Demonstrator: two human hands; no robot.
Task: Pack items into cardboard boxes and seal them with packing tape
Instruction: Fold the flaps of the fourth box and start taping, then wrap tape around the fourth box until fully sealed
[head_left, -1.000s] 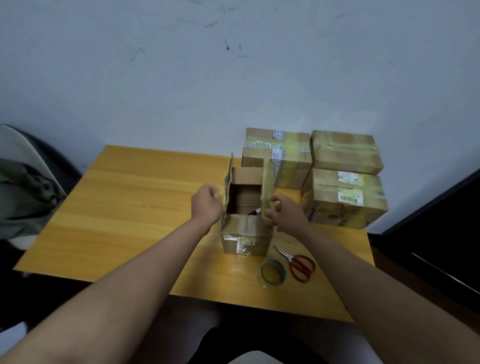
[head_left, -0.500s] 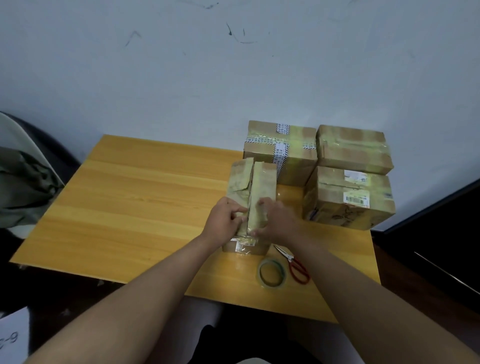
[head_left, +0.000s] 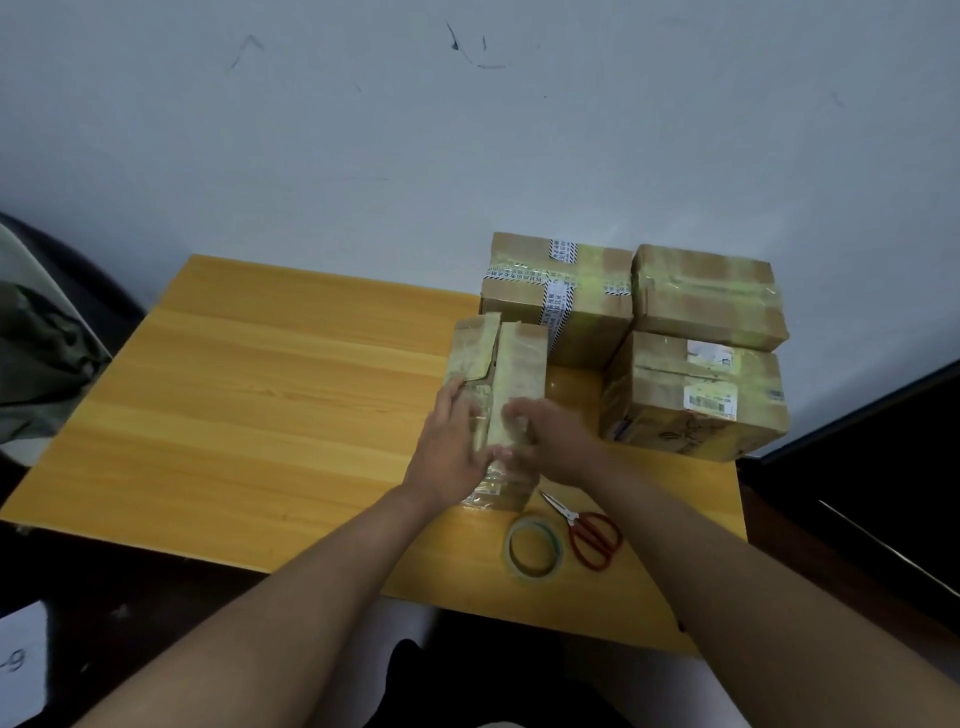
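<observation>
A small cardboard box (head_left: 519, 371) stands on the wooden table (head_left: 260, 405) with its two top flaps folded down and nearly meeting. My left hand (head_left: 451, 441) lies flat on the left flap near the front end. My right hand (head_left: 556, 441) presses the right flap down beside the seam. What is inside the box is hidden. A roll of clear packing tape (head_left: 534, 551) lies flat on the table just in front of the box, and red-handled scissors (head_left: 592, 535) lie right of it.
Three taped boxes sit at the table's back right: one behind the small box (head_left: 558, 296), and one (head_left: 706, 296) stacked on another (head_left: 696, 400). A chair with a green garment (head_left: 41, 353) is at the left; dark furniture (head_left: 857, 467) flanks the right.
One second ago the box's flaps stood upright, one in each hand. Both flaps have since been folded down, and my hands now press on the box's top.
</observation>
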